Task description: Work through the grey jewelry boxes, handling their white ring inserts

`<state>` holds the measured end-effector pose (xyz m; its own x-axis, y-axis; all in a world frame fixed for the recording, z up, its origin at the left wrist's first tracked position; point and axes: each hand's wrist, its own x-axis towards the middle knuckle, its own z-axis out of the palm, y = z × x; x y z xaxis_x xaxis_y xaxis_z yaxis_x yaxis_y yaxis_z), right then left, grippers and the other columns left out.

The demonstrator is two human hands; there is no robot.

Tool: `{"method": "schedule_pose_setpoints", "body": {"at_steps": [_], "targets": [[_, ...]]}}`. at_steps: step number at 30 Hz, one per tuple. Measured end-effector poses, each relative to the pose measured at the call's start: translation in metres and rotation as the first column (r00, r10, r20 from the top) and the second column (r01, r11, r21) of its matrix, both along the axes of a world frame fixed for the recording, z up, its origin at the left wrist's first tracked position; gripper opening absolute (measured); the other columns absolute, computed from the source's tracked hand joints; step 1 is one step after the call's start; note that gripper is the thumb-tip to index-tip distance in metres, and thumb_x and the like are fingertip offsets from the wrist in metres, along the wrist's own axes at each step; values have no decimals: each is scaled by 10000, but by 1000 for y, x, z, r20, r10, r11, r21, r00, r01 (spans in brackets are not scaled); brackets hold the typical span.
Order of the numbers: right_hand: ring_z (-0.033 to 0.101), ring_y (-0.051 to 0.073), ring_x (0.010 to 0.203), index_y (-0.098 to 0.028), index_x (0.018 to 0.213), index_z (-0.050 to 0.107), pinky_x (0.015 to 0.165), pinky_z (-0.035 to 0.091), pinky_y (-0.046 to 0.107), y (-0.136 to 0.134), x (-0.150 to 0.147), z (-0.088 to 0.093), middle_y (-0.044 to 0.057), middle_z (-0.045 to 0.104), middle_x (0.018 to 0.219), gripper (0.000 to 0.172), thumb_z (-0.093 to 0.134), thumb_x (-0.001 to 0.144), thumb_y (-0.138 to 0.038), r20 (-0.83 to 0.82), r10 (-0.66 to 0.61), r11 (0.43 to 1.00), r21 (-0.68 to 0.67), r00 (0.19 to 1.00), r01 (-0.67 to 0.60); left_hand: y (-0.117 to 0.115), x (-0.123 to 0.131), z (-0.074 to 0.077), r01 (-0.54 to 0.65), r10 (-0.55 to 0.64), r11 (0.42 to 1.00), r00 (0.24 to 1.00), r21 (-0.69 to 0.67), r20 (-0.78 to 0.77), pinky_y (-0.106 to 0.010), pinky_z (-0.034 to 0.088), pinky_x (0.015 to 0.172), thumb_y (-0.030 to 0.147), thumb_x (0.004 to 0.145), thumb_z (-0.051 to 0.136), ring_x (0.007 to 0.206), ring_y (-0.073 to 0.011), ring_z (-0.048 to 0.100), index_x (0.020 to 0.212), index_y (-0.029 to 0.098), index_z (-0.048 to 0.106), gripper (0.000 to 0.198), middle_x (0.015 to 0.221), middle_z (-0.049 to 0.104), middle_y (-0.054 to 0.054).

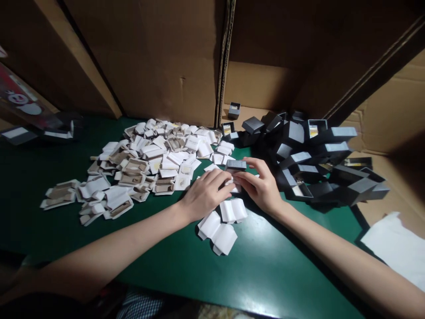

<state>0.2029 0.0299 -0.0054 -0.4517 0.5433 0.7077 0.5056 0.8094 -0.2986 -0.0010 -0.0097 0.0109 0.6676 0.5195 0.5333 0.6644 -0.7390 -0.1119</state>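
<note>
In the middle of the head view, a small black box (235,165) is between my two hands, its dark top part raised. Below that part shows a white folded card insert (237,188), partly hidden by my fingers. My left hand (205,193) is closed, its thumb and fingers pinching at the white insert from the left. On the right, my right hand (261,184) grips the box, with its index finger along the top edge and the thumb near the insert. Two loose white card inserts (219,232) lie just in front of my hands.
A wide heap of white and grey-backed card inserts (152,153) covers the left-middle of the green table (265,261). Several black boxes (315,155), some open, are piled at right. Cardboard walls (159,57) stand behind. White paper (395,243) lies at far right.
</note>
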Motion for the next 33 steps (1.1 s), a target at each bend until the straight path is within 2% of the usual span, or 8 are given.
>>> {"method": "schedule_pose_setpoints", "body": {"at_steps": [4,14,19,23,28,33], "targets": [[541,263,1086,-241,958,630,836,536,452,-2,0,3,116,545,1158,113,558,881,-202,13,-34,999,35,999,34,2,1,-2,91,-91,996,995,-10,46,-397,523,903,122,888,526,1130,-248,551,1069,117,578,189,1167,602,-138],[503,288,1154,-189,808,610,866,511,496,-3,0,7,146,502,1280,84,548,864,-185,33,21,999,35,999,-22,3,0,-1,143,-124,984,978,-107,167,-363,573,882,111,881,525,1138,-217,576,1093,125,594,224,1178,625,-134],[502,288,1154,-193,901,608,881,505,491,-4,-1,7,156,502,1256,82,533,870,-191,61,13,1000,-9,998,-13,3,-1,-3,116,-102,987,987,-113,127,-355,578,853,120,884,524,1129,-224,574,1094,115,591,221,1161,624,-133],[493,289,1169,-197,1004,591,897,499,473,-5,-1,8,157,498,1254,151,548,860,-190,88,-6,999,-43,996,10,2,-1,-1,58,-51,990,997,-129,62,-358,576,812,118,884,519,1121,-240,565,1084,125,590,212,1152,609,-128],[504,291,1148,-217,954,591,866,508,476,-5,1,6,138,497,1260,111,555,852,-194,52,8,1000,-4,999,-8,1,0,0,70,-60,992,994,-105,94,-383,555,839,111,884,516,1080,-240,572,1044,117,602,182,1118,616,-123],[504,270,1138,-203,904,609,872,505,448,-4,1,5,131,502,1241,71,568,849,-184,27,4,1000,-9,1000,-4,3,0,-2,134,-108,978,980,-158,165,-373,542,885,88,882,499,1111,-224,554,1095,105,585,231,1141,611,-133]]}}
